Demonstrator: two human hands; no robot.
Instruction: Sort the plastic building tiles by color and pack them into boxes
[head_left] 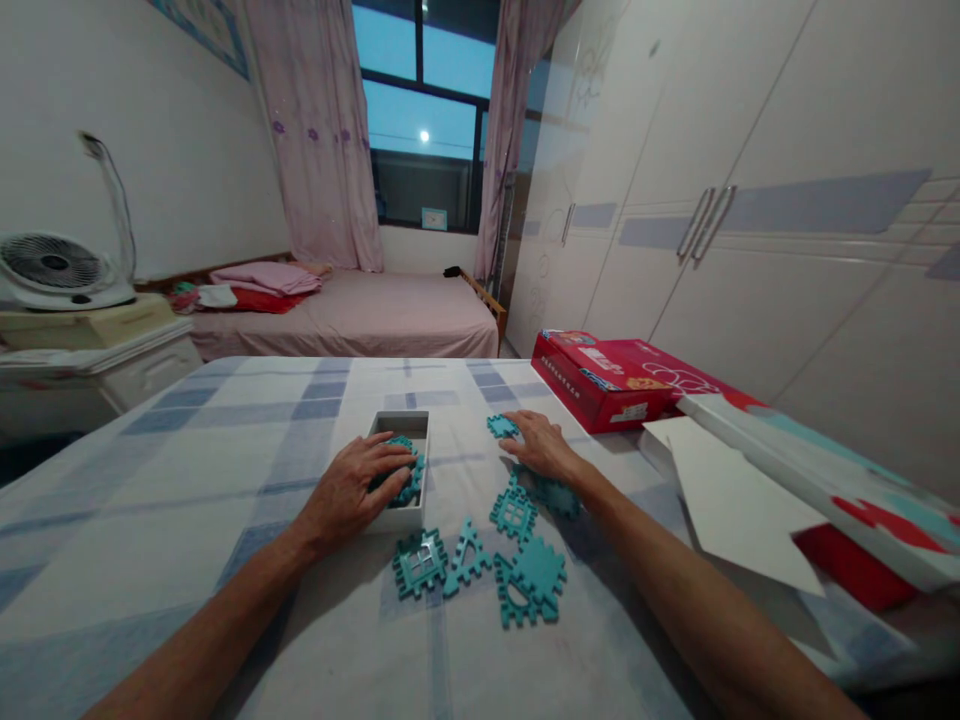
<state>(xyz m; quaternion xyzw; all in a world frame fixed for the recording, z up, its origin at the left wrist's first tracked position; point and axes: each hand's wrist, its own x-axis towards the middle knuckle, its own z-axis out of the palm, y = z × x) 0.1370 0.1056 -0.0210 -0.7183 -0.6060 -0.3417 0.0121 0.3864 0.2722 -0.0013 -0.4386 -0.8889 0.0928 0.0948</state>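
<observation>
My left hand (358, 482) lies over a small open white box (401, 517), touching the teal notched building pieces (412, 478) inside; its fingers are stretched and apart. My right hand (541, 444) has its fingertips closed at the edge of a teal notched piece (501, 426) on the far side of the loose pieces. Nearer to me on the cloth lie a square piece with a window pattern (420, 563), a triangular piece (468, 558), another window piece (514, 511) and a solid square piece (540, 567) overlapping one with a cut-out (514, 601). More teal pieces (556, 496) lie partly hidden under my right wrist.
A checked cloth (225, 460) covers the table. To the right are a red box (607, 375), a white sheet of card (739, 500) and a long printed box lid (840, 480). Beyond the table stand a bed (375, 310), a wardrobe (675, 130) and a white fan (60, 268).
</observation>
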